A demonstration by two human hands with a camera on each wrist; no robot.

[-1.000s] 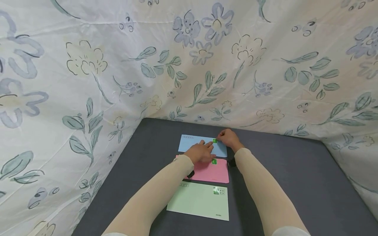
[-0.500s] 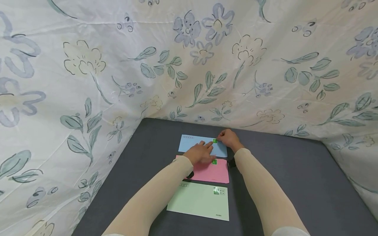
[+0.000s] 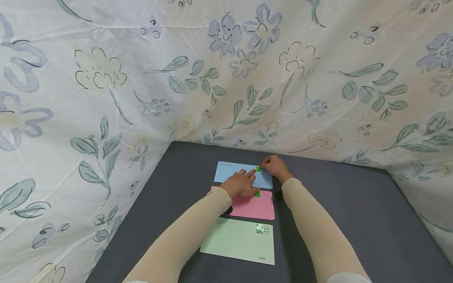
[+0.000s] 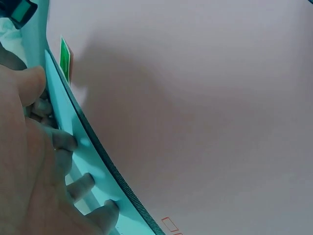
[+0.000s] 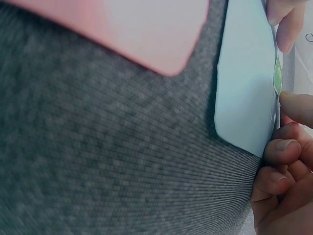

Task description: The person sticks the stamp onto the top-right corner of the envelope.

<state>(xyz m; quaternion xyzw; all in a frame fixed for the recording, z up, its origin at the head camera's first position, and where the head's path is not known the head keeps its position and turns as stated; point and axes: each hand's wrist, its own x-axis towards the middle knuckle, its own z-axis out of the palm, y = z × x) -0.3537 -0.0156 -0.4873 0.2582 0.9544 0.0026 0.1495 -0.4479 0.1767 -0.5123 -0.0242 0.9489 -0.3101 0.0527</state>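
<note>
A blue envelope (image 3: 228, 169) lies at the back of the row, with a small green stamp (image 3: 258, 169) at its upper right corner. My left hand (image 3: 240, 184) reaches over the pink envelope (image 3: 256, 210), its spread fingers resting on the blue one and one fingertip close to the stamp. From the right, my right hand (image 3: 275, 166) pinches the stamp's edge between thumb and finger, the other fingers curled. In the right wrist view the stamp (image 5: 278, 74) looks slightly bowed between the two hands. Another green stamp (image 3: 257, 194) sits on the pink envelope beside my left thumb.
A pale green envelope (image 3: 240, 241) with a stamp (image 3: 259, 228) lies nearest me, partly under my left sleeve (image 3: 191, 232). All three envelopes are on a dark grey table (image 3: 339, 204). Floral cloth (image 3: 269, 78) hangs behind and along both sides.
</note>
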